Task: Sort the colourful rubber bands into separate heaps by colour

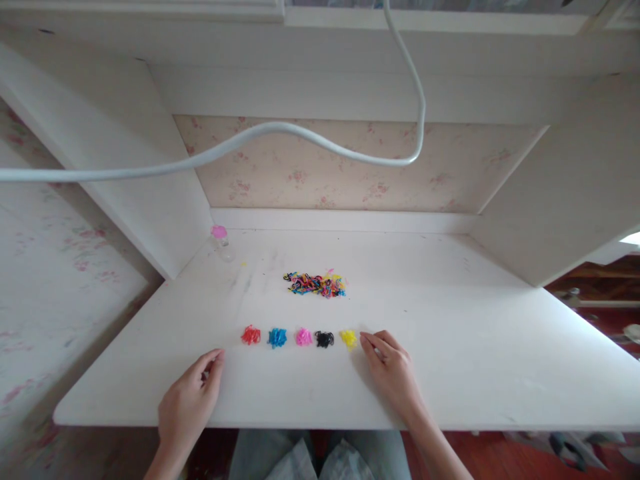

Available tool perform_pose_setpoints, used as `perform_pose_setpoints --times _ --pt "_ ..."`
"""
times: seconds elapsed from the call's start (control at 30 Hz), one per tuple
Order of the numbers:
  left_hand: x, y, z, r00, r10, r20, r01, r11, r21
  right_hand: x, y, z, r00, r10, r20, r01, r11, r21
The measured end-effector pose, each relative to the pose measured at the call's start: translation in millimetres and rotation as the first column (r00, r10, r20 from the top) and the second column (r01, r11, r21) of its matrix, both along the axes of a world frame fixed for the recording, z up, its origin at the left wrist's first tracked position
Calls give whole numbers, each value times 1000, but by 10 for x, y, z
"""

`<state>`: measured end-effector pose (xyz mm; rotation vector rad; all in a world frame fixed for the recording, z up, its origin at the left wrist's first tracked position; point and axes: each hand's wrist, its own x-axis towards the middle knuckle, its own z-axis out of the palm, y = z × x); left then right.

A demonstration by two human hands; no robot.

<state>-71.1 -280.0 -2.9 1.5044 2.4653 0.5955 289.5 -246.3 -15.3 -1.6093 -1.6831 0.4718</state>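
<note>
A row of small rubber-band piles lies across the white desk: red [251, 335], blue [277, 337], pink [303, 337], black [325, 339] and yellow [349, 339]. Behind them is a larger heap of mixed-colour rubber bands [316, 285]. My right hand [391, 368] is just right of the yellow pile, thumb and forefinger pinched together. At the left, below and beside the red pile, my left hand [190, 395] rests near the desk's front edge with its fingertips closed. Whatever either pinch holds, if anything, is too small to make out.
A clear bottle with a pink cap [220, 233] stands at the back left of the desk [450, 387]. Side panels bound the desk left and right. A white cable [285, 127] hangs across the view above it.
</note>
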Motion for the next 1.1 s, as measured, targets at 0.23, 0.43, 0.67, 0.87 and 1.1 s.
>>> perform_pose_setpoints --times 0.23,0.43,0.67,0.87,1.1 --pt "16 -7 15 999 -21 -44 24 998 65 5 -35 15 999 16 -44 -16 1000 -4" --pt "37 -8 14 998 8 -63 -8 1000 -2 -45 -134 85 935 238 262 -259 965 45" --pt "28 -10 -37 996 4 -85 -4 1000 -7 -92 -136 70 906 209 368 -229 973 11" --pt "29 -12 -37 995 25 -100 -25 1000 1 -8 143 96 1000 -14 22 16 996 -89" --pt "-11 -50 -141 988 6 -153 9 995 95 -21 888 109 956 31 292 13 989 -147"
